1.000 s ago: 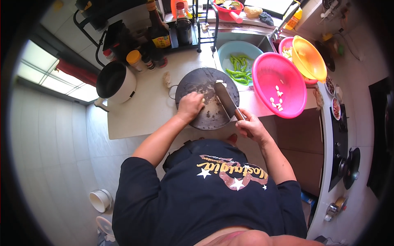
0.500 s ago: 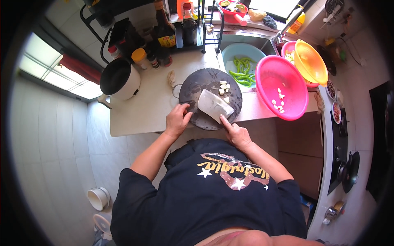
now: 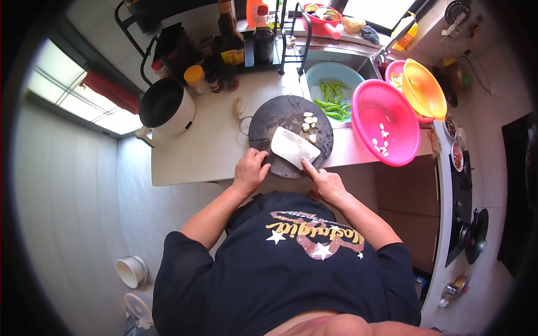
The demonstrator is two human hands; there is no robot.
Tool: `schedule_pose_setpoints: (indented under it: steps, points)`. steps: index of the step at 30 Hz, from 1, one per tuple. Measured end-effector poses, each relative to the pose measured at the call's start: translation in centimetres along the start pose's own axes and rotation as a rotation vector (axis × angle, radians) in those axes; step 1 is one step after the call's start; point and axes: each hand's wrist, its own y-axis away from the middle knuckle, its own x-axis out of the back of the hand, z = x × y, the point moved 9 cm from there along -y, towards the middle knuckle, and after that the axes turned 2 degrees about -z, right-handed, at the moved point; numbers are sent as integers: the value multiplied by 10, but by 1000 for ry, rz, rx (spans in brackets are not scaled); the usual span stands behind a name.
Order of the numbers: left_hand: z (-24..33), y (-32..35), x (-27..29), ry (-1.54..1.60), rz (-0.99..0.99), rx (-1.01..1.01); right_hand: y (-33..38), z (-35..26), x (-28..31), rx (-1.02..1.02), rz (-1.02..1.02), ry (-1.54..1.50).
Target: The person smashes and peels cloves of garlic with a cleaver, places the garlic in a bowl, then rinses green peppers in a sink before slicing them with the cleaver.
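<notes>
"Where's there room to pass?"
"On the counter's (image 3: 185,168) left half, between the white pot (image 3: 179,115) and round board (image 3: 280,112)."
"What blocks the right?"
"The pink colander (image 3: 372,101), just beside the board, reaching the front edge."

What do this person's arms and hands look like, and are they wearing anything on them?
The left hand and right hand are ungloved; no watch shows. The forearms are bare below short black sleeves, part of a black T-shirt printed with yellow lettering and white stars.

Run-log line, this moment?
right hand: holds cleaver, blade flat | left hand: at chopping board edge | garlic cloves: on board beyond blade | pink colander: more cloves
</notes>
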Motion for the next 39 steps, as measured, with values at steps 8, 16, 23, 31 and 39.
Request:
schedule_pose_setpoints:
  steps: [8, 16, 23, 31, 39]
  points:
    - [15, -37, -5, -134, 36, -103, 7, -1, 42, -211, -133, -960]
    - [40, -89, -54, 46, -204, -109, 25, 17, 113, -80, 246, -1519]
    - [100, -93, -85, -64, -173, -451, 22, 63, 84, -450, 77, -1322]
    - [79, -142, -85, 5, -106, -370, 21, 86, 73, -481, 31, -1331]
    - [101, -147, -67, 15, -98, -488, -33, 86, 74, -225, 84, -961]
